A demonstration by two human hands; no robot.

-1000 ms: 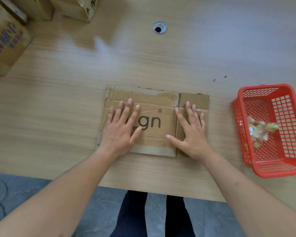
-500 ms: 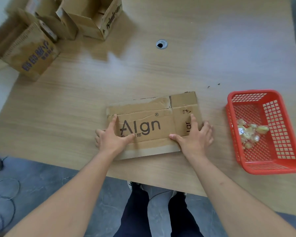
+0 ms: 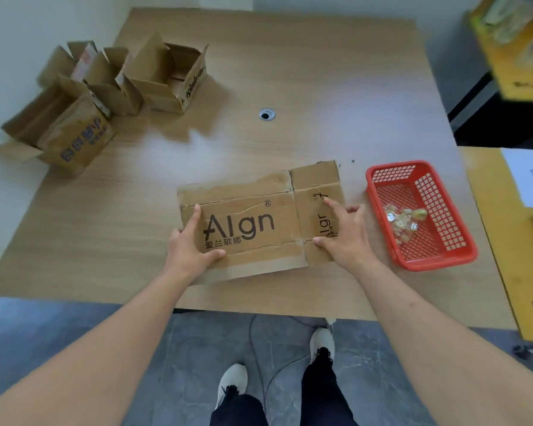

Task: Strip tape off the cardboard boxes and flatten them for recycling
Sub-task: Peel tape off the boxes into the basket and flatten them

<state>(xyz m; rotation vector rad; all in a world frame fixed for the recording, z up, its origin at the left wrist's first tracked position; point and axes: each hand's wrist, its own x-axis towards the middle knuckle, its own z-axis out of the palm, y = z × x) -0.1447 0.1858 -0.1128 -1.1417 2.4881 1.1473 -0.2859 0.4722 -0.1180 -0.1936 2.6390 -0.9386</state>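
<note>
While the flattened box (image 3: 253, 224) lies near the counter's (image 3: 336, 87) front edge, the left hand (image 3: 191, 247) pinches its left end, thumb and forefinger on top. The right hand (image 3: 346, 233) takes a loose grip on the right end, forefinger and thumb on top, other fingers half-curled past the edge beside the red basket (image 3: 437, 256).

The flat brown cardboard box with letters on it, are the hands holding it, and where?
Yes. The left hand grips the flattened brown cardboard box at its left edge; the right hand holds its right end.

Flattened box (image 3: 253, 222) on table (image 3: 320, 87), L hand (image 3: 189, 247) grips its left edge, R hand (image 3: 345, 235) its right end. Red basket (image 3: 443, 253) w/ tape scraps (image 3: 405, 219) at right. Three open boxes (image 3: 105, 93) far left.
</note>
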